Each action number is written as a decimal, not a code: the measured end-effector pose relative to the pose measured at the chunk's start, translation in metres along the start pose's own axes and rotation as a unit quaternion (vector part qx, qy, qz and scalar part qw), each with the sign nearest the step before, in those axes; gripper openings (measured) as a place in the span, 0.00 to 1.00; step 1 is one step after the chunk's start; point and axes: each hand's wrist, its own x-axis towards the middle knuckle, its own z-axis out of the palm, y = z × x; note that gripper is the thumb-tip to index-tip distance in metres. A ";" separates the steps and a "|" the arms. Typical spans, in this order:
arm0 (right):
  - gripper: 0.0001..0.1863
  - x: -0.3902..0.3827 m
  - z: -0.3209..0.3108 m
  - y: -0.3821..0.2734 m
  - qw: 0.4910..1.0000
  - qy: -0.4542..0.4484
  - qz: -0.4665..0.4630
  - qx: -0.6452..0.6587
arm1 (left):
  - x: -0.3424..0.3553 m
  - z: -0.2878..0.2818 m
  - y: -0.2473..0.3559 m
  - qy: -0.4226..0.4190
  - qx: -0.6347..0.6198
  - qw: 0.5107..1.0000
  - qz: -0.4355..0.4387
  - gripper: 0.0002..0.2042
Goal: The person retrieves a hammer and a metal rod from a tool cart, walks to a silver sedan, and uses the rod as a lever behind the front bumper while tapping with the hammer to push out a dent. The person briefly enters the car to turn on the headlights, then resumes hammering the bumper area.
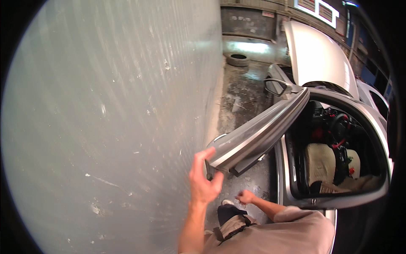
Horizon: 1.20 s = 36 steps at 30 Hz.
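Observation:
A grey car door (258, 131) stands swung out from the car, its rear corner near the wall. My left hand (204, 181) is at that corner, fingers and thumb curved around the door's edge from either side. Lower down, in front of my body, my right hand (245, 197) hangs with its fingers curled in. Whatever it may hold is too small to tell. The side mirror (277, 86) sits at the door's far end. Through the open doorway show light-coloured seats (320, 163) and a dark steering wheel (339, 127) with red parts.
A large pale grey wall (110, 118) rises close on my left. The white hood (319, 57) is raised at the car's front. A tyre (237, 59) lies on the stained floor (243, 89) at the far end. Another vehicle (374, 99) shows at the far right.

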 end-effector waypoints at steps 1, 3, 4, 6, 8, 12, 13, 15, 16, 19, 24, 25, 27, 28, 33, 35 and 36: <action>0.17 -0.021 0.016 0.025 0.995 -0.020 0.064 0.070 | -0.007 -0.003 0.010 -0.028 0.015 0.999 0.026 0.27; 0.16 -0.060 0.049 0.079 0.989 -0.023 0.148 0.001 | -0.023 -0.002 0.030 -0.091 -0.013 0.994 0.054 0.27; 0.15 -0.078 0.064 0.107 0.981 -0.029 0.189 0.021 | -0.030 0.003 0.040 -0.112 -0.040 0.990 0.073 0.28; 0.15 -0.107 0.092 0.153 0.961 -0.053 0.255 0.087 | -0.044 0.020 0.058 -0.199 -0.060 0.969 0.135 0.28; 0.16 -0.129 0.116 0.180 0.945 -0.065 0.285 0.147 | -0.058 0.043 0.071 -0.280 -0.143 0.937 0.155 0.28; 0.16 -0.154 0.155 0.189 0.929 -0.022 0.323 0.178 | -0.080 0.096 0.070 -0.495 -0.304 0.796 0.167 0.28; 0.16 -0.156 0.163 0.186 0.924 -0.010 0.331 0.190 | -0.082 0.105 0.062 -0.509 -0.273 0.793 0.196 0.27; 0.17 -0.155 0.175 0.179 0.915 0.012 0.344 0.211 | -0.079 0.120 0.038 -0.523 -0.299 0.787 0.132 0.26; 0.17 -0.153 0.181 0.174 0.912 0.022 0.347 0.217 | -0.073 0.125 0.022 -0.552 -0.295 0.774 0.096 0.25; 0.18 -0.141 0.194 0.164 0.920 0.052 0.336 0.194 | -0.049 0.140 -0.043 -0.567 -0.298 0.767 -0.038 0.21; 0.27 -0.058 0.184 0.168 0.852 -0.016 0.464 0.242 | -0.013 0.176 -0.213 -0.517 -0.282 0.770 -0.245 0.20; 0.25 -0.034 0.171 0.170 0.872 0.010 0.431 0.233 | -0.010 0.181 -0.254 -0.498 -0.271 0.771 -0.290 0.19; 0.23 0.016 0.129 0.171 0.878 0.029 0.446 0.172 | -0.005 0.183 -0.340 -0.452 -0.212 0.768 -0.400 0.17; 0.21 0.043 0.100 0.170 0.860 0.067 0.448 0.234 | -0.002 0.181 -0.382 -0.429 -0.154 0.786 -0.419 0.17; 0.12 0.180 -0.096 0.155 0.821 0.175 0.389 0.380 | 0.033 0.171 -0.538 -0.399 -0.011 0.757 -0.518 0.17; 0.11 0.235 -0.180 0.145 0.815 0.230 0.347 0.403 | 0.062 0.186 -0.577 -0.385 -0.011 0.739 -0.552 0.16; 0.11 0.264 -0.218 0.138 0.813 0.249 0.319 0.419 | 0.079 0.197 -0.595 -0.378 0.005 0.750 -0.543 0.16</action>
